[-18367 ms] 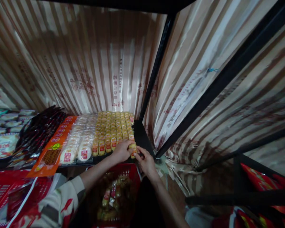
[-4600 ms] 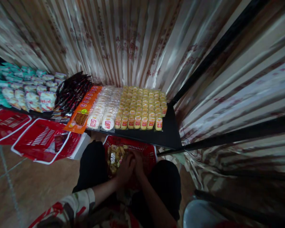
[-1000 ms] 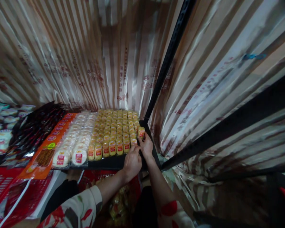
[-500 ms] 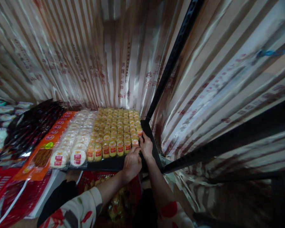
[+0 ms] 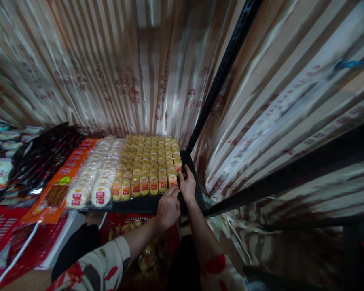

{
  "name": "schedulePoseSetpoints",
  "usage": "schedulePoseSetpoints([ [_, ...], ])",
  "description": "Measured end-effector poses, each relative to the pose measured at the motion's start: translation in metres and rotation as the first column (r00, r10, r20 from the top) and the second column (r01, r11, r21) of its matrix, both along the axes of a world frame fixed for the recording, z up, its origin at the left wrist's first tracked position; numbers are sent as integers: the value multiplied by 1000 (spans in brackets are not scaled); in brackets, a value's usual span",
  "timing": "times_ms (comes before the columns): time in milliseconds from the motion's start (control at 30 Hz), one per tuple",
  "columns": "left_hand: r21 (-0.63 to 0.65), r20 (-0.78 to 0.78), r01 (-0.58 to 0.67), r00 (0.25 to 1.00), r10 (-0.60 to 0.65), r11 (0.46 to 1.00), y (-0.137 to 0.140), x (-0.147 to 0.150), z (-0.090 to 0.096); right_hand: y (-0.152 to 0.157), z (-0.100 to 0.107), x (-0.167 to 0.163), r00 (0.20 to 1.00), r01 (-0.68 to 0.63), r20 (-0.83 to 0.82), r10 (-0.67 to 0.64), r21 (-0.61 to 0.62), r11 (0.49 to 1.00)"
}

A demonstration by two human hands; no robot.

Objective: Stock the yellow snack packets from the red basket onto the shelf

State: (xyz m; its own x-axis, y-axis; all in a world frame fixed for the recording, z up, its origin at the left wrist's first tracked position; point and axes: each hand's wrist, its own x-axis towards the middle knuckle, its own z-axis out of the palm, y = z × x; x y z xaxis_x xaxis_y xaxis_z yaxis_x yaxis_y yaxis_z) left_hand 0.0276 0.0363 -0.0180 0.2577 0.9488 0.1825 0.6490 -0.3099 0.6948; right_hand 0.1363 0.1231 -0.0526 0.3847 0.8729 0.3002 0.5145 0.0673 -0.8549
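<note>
Small yellow cakes (image 5: 144,186) in clear wrappers with red-and-white labels stand in tight rows on a black shelf (image 5: 139,205). At the front right corner is an end cake (image 5: 172,180). My left hand (image 5: 169,207) is at its lower front edge, fingers curled and pressed together; their undersides are hidden, so I cannot tell what they hold. Along the end cake's right side is my right hand (image 5: 187,186), its thumb and index finger apart and the thumb near or touching the wrapper.
Left of the cakes are round white packaged cakes (image 5: 100,195), an orange snack packet (image 5: 59,192) and dark glossy packets (image 5: 44,161). A black upright post (image 5: 221,76) rises at the shelf's corner. Below are a red basket (image 5: 173,238) with yellow packets and another red basket (image 5: 1,230).
The view has shifted slightly, so the shelf sits a little higher. My right thumb and index finger have spread apart beside the end cake, and its label shows more fully. My left hand has barely moved.
</note>
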Motion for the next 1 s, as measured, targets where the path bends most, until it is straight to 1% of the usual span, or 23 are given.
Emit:
schedulePoseSetpoints([
  [133, -5, -48, 54, 997, -54, 999, -10, -3, -2, -18, 1, 1, 999, 27, 36, -30, 70, 997],
  [233, 4, -99, 29, 995, -28, 1000, -14, -4, -6, -38, -2, -1, 999, 31, 30, -32, 32, 999],
  [333, 35, -97, 2, 995, 2, 999, -15, -6, -11, -53, -5, -6, 998, -48, -29, 47, -30, 998],
  [400, 41, -77, -1, 997, 4, 999, -16, -7, -12, -59, -5, -10, 990, -120, -73, 117, -38, 992],
  [467, 32, -56, -3, 998, 5, 999, -16, -8, -12, -60, -3, -13, 983, -162, -86, 159, -25, 987],
  [567, 32, -11, -2, 1000, 2, 999, -15, -10, -10, -59, 0, -16, 986, -150, -68, 150, 7, 989],
  [667, 27, 21, -3, 1000, 3, 1000, -14, -10, -12, -57, -2, -19, 987, -147, -61, 148, 30, 989],
  [800, -8, 10, -21, 1000, 21, 1000, -13, -10, -20, -55, -6, -20, 982, -182, -54, 181, -4, 983],
  [900, 17, 15, -10, 1000, 9, 1000, -13, -12, -21, -55, -5, -21, 983, -183, -22, 183, -14, 983],
  [1000, 61, 29, 9, 1000, -11, 998, -18, -19, -18, -57, -4, -21, 989, -147, 12, 147, -16, 989],
])
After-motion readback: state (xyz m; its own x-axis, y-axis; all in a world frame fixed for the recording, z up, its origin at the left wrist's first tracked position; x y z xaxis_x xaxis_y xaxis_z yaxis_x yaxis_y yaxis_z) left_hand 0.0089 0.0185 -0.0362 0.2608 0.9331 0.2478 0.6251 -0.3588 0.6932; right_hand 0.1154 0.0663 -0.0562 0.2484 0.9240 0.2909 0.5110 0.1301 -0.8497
